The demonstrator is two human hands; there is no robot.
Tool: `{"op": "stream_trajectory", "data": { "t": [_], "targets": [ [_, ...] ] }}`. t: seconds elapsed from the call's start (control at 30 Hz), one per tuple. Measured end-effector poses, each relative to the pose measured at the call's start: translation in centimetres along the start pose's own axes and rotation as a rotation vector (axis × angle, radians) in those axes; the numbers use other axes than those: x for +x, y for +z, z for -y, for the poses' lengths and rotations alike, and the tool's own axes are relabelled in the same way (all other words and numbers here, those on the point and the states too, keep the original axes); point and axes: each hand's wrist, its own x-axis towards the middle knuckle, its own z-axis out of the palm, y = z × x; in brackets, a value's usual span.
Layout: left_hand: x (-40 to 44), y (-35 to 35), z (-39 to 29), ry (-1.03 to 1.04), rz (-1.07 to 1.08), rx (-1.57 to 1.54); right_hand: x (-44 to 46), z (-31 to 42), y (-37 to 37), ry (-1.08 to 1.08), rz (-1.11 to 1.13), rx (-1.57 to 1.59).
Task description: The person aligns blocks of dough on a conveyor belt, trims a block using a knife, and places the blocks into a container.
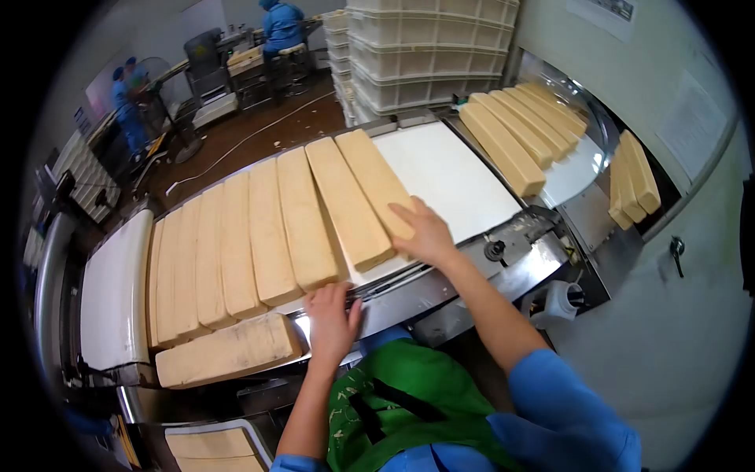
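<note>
Long pale-tan blocks (224, 244) with a smooth, bread-like surface lie side by side across a white conveyor belt. My right hand (425, 232) grips the near end of the rightmost block (373, 169) in this row, its fingers over the top. Part of that block's end is hidden under the hand. Beside it lies another block (350, 204), a narrow gap to its left. My left hand (332, 318) has its fingers extended at the belt's near edge, by the near end of a block (307, 228). One darker-marked block (228, 350) rests crosswise along the front.
White belt (448, 177) extends right towards more blocks (503, 145) by a round clear guard (586, 118). Stacked white crates (429, 55) stand behind. A metal rail with a black knob (494, 250) edges the front. Blocks sit in a tray (255, 433) below; people in blue work far back.
</note>
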Motion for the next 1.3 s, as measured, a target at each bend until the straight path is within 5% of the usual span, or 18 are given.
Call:
{"op": "stream_trajectory", "data": {
  "t": [0.17,0.27,0.3,0.43,0.5,0.57,0.77,0.83,0.87,0.93,1.0,1.1,1.3],
  "targets": [
    [0.9,1.2,-1.2,0.051,-0.060,0.042,0.8,1.7,0.5,-0.059,0.090,0.157],
    [1.1,1.5,-1.4,0.024,-0.033,0.115,2.0,-4.6,-0.9,-0.098,0.118,0.245],
    [1.3,1.6,-1.4,0.032,-0.037,0.108,2.4,-7.0,-2.7,-0.154,-0.079,0.011],
    [1.7,1.8,-1.3,0.005,-0.053,0.090,4.0,-16.3,-11.5,0.358,-0.327,-0.635],
    [1.7,1.7,-1.4,0.020,-0.084,0.099,2.9,-21.7,-13.1,0.647,-0.260,-0.750],
    [1.8,1.5,-1.6,0.026,-0.088,0.086,1.3,-27.1,-12.5,0.575,-0.249,-0.350],
    [1.6,1.6,-1.2,0.013,-0.097,0.059,-0.1,-20.9,-12.4,0.427,-0.179,-0.310],
    [1.6,1.6,-1.3,-0.018,-0.119,0.014,-0.3,-26.6,-12.2,0.489,-0.205,0.057],
    [1.7,1.5,-1.3,-0.001,-0.140,-0.004,0.0,-23.8,-13.6,0.605,-0.233,0.028],
    [1.7,1.9,-1.0,0.009,-0.134,-0.007,0.6,-20.4,-12.4,0.512,-0.335,0.141],
    [1.8,1.6,-1.4,-0.003,-0.110,-0.024,0.5,-18.4,-7.9,0.334,-0.274,-0.201],
    [1.8,1.9,-1.2,0.013,-0.130,-0.030,0.6,-10.9,-7.2,0.465,-0.169,-0.146],
    [2.4,2.1,-1.8,0.071,-0.118,-0.025,-0.3,-4.4,-2.6,0.100,-0.127,-0.003]
  ]
}}
